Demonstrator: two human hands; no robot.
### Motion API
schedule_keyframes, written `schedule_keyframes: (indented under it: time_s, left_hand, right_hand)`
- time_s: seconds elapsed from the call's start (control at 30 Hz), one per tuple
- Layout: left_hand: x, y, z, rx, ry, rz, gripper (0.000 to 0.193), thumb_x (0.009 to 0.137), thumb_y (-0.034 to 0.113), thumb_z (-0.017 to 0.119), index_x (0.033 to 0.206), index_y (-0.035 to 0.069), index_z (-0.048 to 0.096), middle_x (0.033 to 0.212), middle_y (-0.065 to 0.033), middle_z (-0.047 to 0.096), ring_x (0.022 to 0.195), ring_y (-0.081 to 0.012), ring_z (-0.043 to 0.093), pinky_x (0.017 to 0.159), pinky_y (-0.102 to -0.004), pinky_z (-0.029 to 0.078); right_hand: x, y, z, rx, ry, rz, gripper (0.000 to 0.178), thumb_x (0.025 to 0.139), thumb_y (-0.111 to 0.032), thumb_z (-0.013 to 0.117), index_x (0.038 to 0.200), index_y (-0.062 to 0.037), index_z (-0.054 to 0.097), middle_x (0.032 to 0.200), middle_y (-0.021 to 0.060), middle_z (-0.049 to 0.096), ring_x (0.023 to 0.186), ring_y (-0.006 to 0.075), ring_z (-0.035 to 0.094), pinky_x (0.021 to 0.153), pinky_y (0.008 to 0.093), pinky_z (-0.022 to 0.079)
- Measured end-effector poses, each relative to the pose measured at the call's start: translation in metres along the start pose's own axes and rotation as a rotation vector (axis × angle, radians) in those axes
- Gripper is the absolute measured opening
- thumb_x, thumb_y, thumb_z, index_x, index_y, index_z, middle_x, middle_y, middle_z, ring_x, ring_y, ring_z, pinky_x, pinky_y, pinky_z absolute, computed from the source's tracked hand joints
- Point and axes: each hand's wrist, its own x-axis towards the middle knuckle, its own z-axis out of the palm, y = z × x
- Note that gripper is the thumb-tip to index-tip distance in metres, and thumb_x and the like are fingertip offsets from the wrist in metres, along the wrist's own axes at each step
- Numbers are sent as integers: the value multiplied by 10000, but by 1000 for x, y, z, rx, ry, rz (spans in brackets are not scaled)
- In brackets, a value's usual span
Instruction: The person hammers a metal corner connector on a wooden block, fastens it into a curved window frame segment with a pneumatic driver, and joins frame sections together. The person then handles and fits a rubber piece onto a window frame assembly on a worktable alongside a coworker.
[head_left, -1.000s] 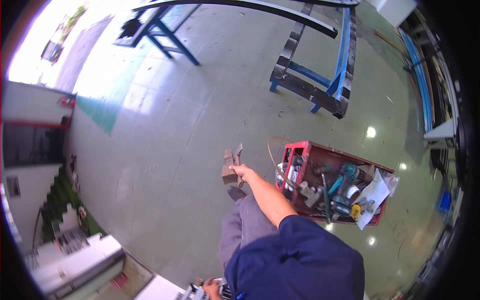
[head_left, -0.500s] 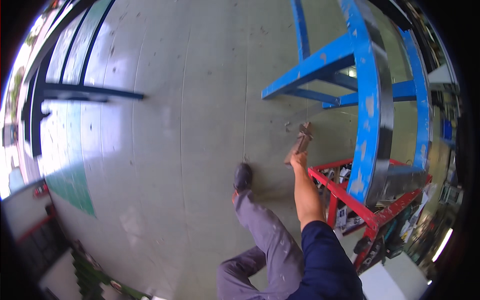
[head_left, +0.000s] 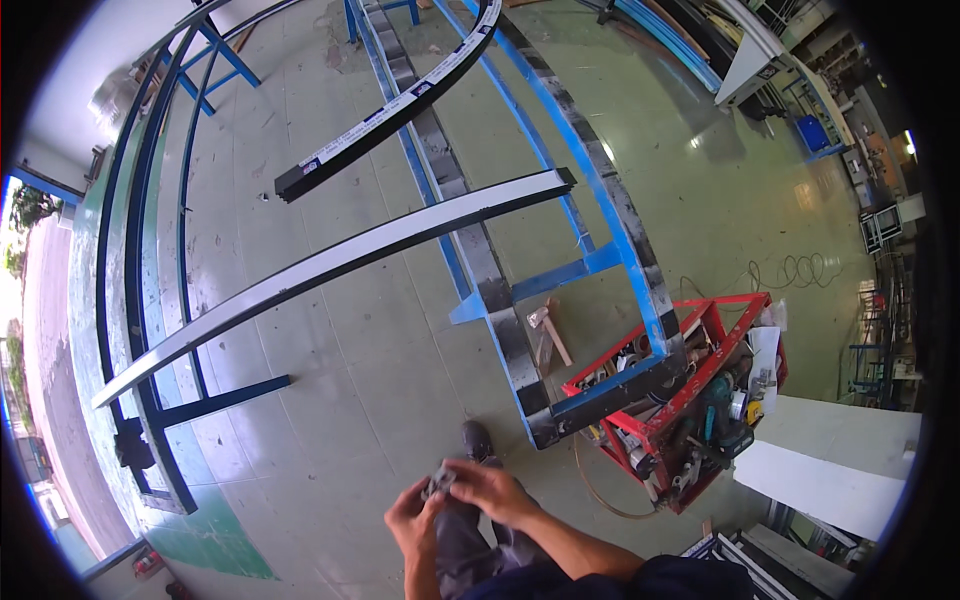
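Near my body, above my legs, both hands meet on a small grey metal piece point(head_left: 438, 484). My left hand point(head_left: 410, 516) pinches it from the left side, thumb and fingers closed. Closed on its other side is my right hand point(head_left: 497, 494). Its exact kind is too small and partly covered to tell. A hammer point(head_left: 556, 335) with a wooden handle lies on the floor beside the leg of a blue metal stand point(head_left: 622, 232), apart from both hands.
A red trolley point(head_left: 660, 425) with power tools and parts stands at the right, under the stand's near end. A long white-faced bar point(head_left: 340, 248) and a dark bar with a printed strip point(head_left: 390, 120) rest across the stands. A dark frame point(head_left: 140, 300) is at the left; a white panel point(head_left: 835, 450) at the right.
My right hand has let go of the hammer, which now lies on the floor. Both hands have come together on the small metal piece. The view has risen, showing the bars.
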Motion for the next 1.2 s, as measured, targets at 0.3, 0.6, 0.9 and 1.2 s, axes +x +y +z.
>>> schedule_keyframes:
  time_s: [0.3, 0.6, 0.9, 1.2]
  left_hand:
    - [104, 242, 192, 333, -587, 536, 688, 796, 84, 956, 1422, 14, 680, 1224, -141, 747, 1034, -225, 762, 899, -361, 614]
    - [299, 311, 379, 1094, -730, 1019, 849, 732, 49, 898, 1515, 25, 569, 1520, -204, 611, 1446, -409, 542, 1255, -511, 401]
    - [306, 301, 381, 1217, -844, 836, 869, 665, -87, 800, 1505, 42, 620, 1560, -170, 609, 1489, -360, 532, 1320, -565, 296]
    - [314, 286, 394, 1328, -786, 819, 815, 613, -60, 787, 1416, 58, 718, 1486, -149, 680, 1444, -311, 598, 1293, -580, 342]
  right_hand:
    - [79, -276, -69, 4, 421, -476, 500, 1020, -258, 786, 1439, -20, 654, 1307, 85, 714, 1183, 188, 697, 1027, 353, 580]
    - [186, -414, -235, 135, 797, -630, 534, 1014, -322, 803, 1389, 36, 674, 1266, 133, 718, 1131, 207, 713, 1005, 388, 612]
    - [215, -405, -272, 86, 579, -304, 516, 1006, -305, 816, 1386, 26, 704, 1184, 100, 768, 1098, 150, 713, 948, 321, 605]
    - [231, -392, -292, 149, 441, -303, 468, 972, -145, 851, 1392, 9, 712, 1142, 65, 777, 1005, 77, 683, 855, 234, 569]
